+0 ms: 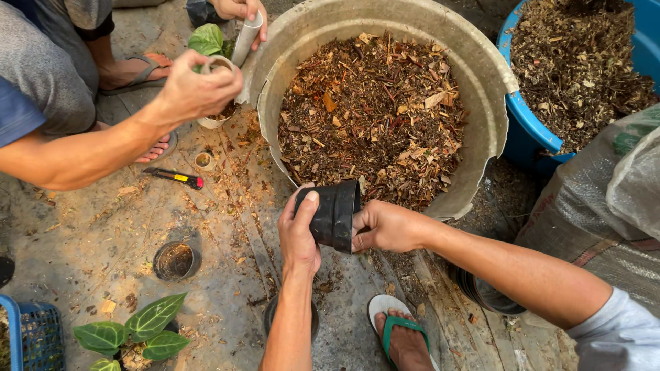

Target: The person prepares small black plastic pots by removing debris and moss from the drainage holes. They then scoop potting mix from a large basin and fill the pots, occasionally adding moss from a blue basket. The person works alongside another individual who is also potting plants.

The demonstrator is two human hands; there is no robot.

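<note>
Soft even daylight, faint shadows, no glare; sharp focus throughout, slight wide-angle stretch at edges.

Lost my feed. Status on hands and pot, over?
Both hands, left and right, grip black pot, tipped sideways. Mulch tub just ahead. Nothing blocking.

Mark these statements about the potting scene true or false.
1. Both hands, left hand and right hand, hold a stack of black pots. True.
2. The grey tub is filled with water. False: it holds dry brown leafy mix.
3. A second tub, blue, stands to the right of the grey one. True.
4. The cutter on the ground is in the left hand. False: it lies apart, near another person's arm.
5. A leafy plant sits at the lower left. True.
</note>
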